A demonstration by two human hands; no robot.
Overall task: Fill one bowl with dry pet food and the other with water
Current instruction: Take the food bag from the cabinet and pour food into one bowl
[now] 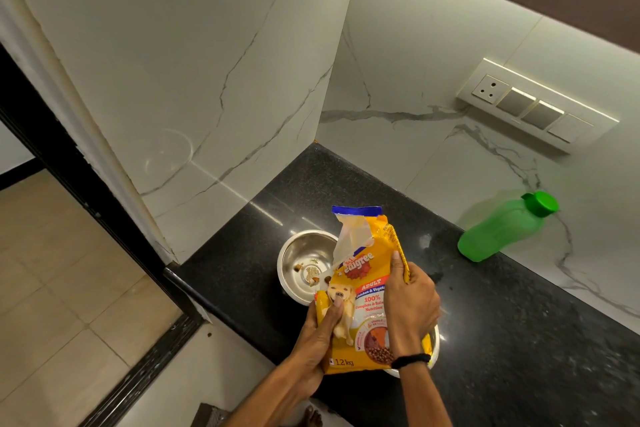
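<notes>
my left hand (322, 333) and right hand (410, 298) grip the yellow plastic pet-food bag (363, 295), torn mouth beyond them by the round steel bowl (304, 253) — tilt too fast and the pour may overshoot it

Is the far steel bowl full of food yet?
Nearly empty: the far steel bowl shows only a few kibble pieces on its bare shiny bottom.
</notes>
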